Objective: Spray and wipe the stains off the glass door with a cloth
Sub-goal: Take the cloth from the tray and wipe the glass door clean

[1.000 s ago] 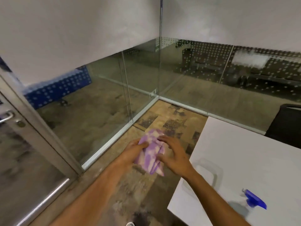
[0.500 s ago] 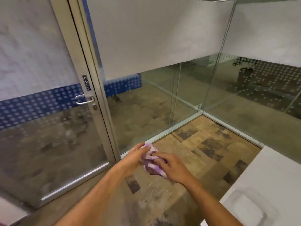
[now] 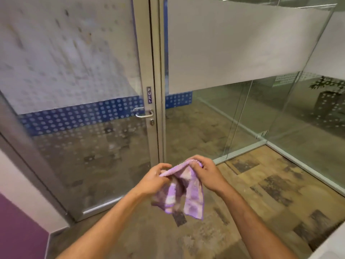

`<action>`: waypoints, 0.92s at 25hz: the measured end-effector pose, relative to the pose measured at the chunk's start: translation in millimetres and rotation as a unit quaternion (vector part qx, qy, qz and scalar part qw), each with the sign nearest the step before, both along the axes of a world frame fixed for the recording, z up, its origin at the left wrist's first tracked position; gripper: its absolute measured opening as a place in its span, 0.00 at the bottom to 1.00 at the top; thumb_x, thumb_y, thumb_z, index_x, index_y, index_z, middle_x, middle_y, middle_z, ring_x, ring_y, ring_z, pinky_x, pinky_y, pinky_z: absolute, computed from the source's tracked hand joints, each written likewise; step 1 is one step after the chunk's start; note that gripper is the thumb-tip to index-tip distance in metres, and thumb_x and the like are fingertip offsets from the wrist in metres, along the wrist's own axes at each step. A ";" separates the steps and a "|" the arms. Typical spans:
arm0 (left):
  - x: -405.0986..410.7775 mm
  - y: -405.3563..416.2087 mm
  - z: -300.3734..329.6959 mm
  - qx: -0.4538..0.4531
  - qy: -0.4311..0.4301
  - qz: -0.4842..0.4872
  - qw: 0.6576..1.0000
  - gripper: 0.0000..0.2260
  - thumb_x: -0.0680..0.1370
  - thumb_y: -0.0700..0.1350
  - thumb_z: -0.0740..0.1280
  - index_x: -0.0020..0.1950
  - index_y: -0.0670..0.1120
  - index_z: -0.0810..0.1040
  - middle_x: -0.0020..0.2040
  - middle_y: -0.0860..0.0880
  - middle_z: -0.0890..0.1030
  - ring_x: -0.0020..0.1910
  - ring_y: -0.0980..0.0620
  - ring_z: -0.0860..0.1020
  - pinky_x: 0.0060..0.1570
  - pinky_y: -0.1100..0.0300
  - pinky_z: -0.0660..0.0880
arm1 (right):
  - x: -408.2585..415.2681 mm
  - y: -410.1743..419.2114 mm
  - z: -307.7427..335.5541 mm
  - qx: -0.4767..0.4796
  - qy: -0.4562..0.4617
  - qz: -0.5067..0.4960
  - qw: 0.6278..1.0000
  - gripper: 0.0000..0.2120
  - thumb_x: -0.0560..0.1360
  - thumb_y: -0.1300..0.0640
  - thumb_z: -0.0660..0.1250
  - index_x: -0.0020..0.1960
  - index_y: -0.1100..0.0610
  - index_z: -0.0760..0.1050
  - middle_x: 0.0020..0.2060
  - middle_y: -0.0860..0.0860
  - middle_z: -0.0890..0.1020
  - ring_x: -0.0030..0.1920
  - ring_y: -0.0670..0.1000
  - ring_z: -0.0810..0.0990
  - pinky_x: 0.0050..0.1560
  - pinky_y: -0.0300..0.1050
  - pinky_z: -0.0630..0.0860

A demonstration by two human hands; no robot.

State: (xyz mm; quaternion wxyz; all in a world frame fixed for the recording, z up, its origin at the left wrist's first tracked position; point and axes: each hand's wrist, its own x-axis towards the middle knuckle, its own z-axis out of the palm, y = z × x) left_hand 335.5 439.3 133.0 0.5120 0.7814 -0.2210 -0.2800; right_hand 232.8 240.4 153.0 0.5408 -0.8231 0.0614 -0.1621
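The glass door (image 3: 84, 90) fills the left half of the view, its frosted upper pane speckled with brownish stains and spray drops. It has a metal frame, a lever handle (image 3: 144, 114) and a "PULL" label. A purple and white cloth (image 3: 183, 193) hangs unfolded in front of me, below the handle's height. My left hand (image 3: 154, 179) pinches its upper left edge and my right hand (image 3: 206, 172) grips its upper right edge. Both hands are a short way from the door. The spray bottle is out of view.
Fixed glass partitions (image 3: 252, 118) with a white frosted band run along the right and meet in a corner. Patterned carpet (image 3: 261, 193) covers the floor. A white table corner (image 3: 334, 245) shows at bottom right; a purple and white wall (image 3: 16, 212) is at bottom left.
The view has swung left from the table and partition corner onto the door. The cloth, bunched between both hands before, now hangs spread out from its top edge.
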 end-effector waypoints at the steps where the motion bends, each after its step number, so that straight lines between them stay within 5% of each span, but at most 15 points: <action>1: 9.9 14.5 0.1 -0.002 -0.008 0.009 1.000 0.15 0.77 0.29 0.64 0.60 0.42 0.80 0.50 0.42 0.86 0.45 0.51 0.81 0.48 0.60 0.78 | 10.1 5.4 0.7 0.023 0.000 0.005 1.000 0.10 0.82 0.62 0.64 0.50 0.54 0.83 0.42 0.45 0.86 0.43 0.43 0.81 0.45 0.41 0.78; 4: 33.4 48.9 0.1 -0.023 0.020 0.006 1.000 0.08 0.81 0.34 0.67 0.44 0.44 0.79 0.34 0.54 0.80 0.35 0.55 0.75 0.34 0.66 0.72 | 34.9 15.0 0.9 0.124 0.014 -0.023 0.992 0.11 0.83 0.60 0.64 0.51 0.49 0.83 0.38 0.45 0.84 0.35 0.43 0.78 0.32 0.36 0.73; 6: 46.3 66.0 -0.6 -0.057 0.045 0.020 0.997 0.07 0.83 0.36 0.65 0.46 0.40 0.80 0.35 0.52 0.81 0.34 0.54 0.76 0.31 0.66 0.72 | 50.9 26.1 -2.5 0.257 0.022 -0.044 0.965 0.09 0.83 0.59 0.65 0.57 0.49 0.81 0.42 0.52 0.84 0.35 0.47 0.79 0.31 0.40 0.75; 9: 67.5 80.3 -6.7 -0.120 0.088 0.068 0.986 0.10 0.85 0.37 0.62 0.59 0.36 0.82 0.45 0.42 0.85 0.42 0.49 0.81 0.40 0.59 0.77 | 71.8 53.4 -20.6 0.410 0.073 -0.034 0.908 0.15 0.82 0.59 0.66 0.68 0.55 0.74 0.47 0.54 0.85 0.36 0.48 0.82 0.35 0.43 0.83; 13: 89.0 94.2 -11.6 -0.171 0.163 0.131 0.963 0.12 0.85 0.40 0.62 0.58 0.42 0.85 0.50 0.43 0.87 0.46 0.49 0.84 0.45 0.57 0.81 | 97.6 84.3 -57.9 0.353 0.168 -0.047 0.919 0.24 0.80 0.52 0.69 0.72 0.49 0.65 0.58 0.50 0.80 0.50 0.55 0.83 0.49 0.54 0.82; 18: 133.3 114.6 -2.8 -0.208 0.245 0.224 0.920 0.19 0.85 0.53 0.61 0.54 0.41 0.86 0.51 0.39 0.87 0.48 0.44 0.87 0.47 0.54 0.82 | 158.5 111.2 -75.1 0.249 0.099 -0.077 0.960 0.12 0.77 0.57 0.74 0.58 0.56 0.78 0.56 0.56 0.83 0.48 0.50 0.80 0.45 0.37 0.76; 20: 153.0 120.4 2.6 -0.205 0.240 0.211 0.925 0.27 0.86 0.59 0.57 0.51 0.41 0.88 0.53 0.37 0.87 0.52 0.43 0.87 0.52 0.51 0.81 | 185.5 118.0 -69.3 0.184 0.046 0.003 0.982 0.12 0.74 0.58 0.77 0.55 0.51 0.80 0.55 0.50 0.84 0.52 0.49 0.81 0.49 0.32 0.76; 23: 177.5 123.5 6.3 -0.203 0.217 0.192 0.935 0.28 0.86 0.59 0.57 0.54 0.39 0.87 0.55 0.36 0.86 0.53 0.41 0.85 0.55 0.50 0.80 | 225.6 122.3 -46.7 0.069 0.054 0.166 0.982 0.30 0.69 0.46 0.78 0.70 0.44 0.75 0.67 0.37 0.76 0.66 0.35 0.74 0.64 0.28 0.69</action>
